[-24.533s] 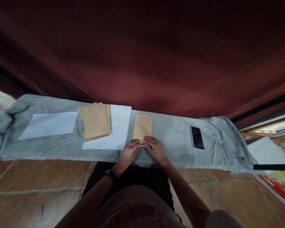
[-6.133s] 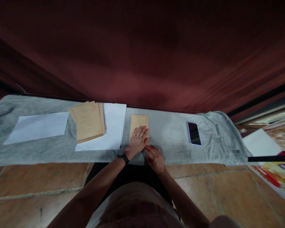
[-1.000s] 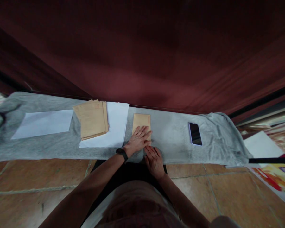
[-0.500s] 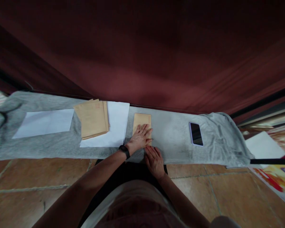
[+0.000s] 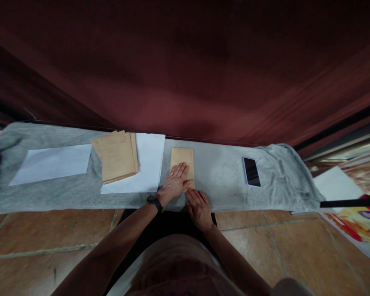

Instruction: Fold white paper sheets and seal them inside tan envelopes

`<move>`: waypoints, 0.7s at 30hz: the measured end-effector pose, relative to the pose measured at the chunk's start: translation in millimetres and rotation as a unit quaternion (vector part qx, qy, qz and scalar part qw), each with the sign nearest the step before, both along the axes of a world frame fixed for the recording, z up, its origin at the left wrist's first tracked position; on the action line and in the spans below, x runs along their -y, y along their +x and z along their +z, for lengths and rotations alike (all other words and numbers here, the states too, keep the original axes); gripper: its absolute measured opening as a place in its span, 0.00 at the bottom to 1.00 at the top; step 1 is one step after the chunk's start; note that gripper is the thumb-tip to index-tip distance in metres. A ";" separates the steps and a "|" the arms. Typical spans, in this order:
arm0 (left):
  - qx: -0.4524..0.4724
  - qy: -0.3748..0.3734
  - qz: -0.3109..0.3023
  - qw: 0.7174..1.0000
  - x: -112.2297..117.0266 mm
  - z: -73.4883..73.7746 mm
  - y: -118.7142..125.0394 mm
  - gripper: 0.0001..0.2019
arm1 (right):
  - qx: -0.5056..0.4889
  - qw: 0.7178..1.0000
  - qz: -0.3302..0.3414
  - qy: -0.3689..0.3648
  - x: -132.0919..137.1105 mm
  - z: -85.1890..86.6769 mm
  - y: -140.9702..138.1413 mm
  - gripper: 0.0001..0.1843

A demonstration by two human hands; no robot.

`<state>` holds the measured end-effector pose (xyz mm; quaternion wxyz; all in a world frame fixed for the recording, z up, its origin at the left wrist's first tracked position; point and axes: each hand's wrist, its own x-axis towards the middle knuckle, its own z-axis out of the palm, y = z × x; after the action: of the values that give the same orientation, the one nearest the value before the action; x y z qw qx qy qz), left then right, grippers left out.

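A brown paper envelope (image 5: 182,155) lies flat on the grey cloth in front of me, a small red print at its upper right corner. My left hand (image 5: 176,179), with a dark watch at the wrist, rests palm down across the envelope's middle and lower left, fingers stretched out. At the envelope's lower right edge lies my right hand (image 5: 200,209), its fingers extended and flat, fingertips touching the bottom of the paper. The envelope's lower part is mostly covered by the hands.
Left of my hands, a stack of brown envelopes (image 5: 119,158) overlaps white paper sheets (image 5: 149,164). Farther left is another white sheet (image 5: 52,162). A phone (image 5: 252,172) lies to the right on the grey cloth (image 5: 222,176). A dark red curtain-like surface (image 5: 179,82) rises behind.
My left hand has slid slightly left and down over the envelope, uncovering more of its right side. The right hand stays at the bottom edge. The view has shifted a little.
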<state>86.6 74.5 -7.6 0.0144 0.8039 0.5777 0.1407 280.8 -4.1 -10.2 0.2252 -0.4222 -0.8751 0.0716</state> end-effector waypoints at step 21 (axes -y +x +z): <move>-0.009 0.024 0.072 0.997 63.2 2.5 -10.4 0.29 | -0.044 0.999 -0.017 -0.019 2.1 3.7 4.2 0.24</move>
<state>76.1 11.3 -5.2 -0.0199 0.7616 0.6306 0.1477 285.0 -6.1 -6.5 0.2567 -0.4376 -0.8556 0.1029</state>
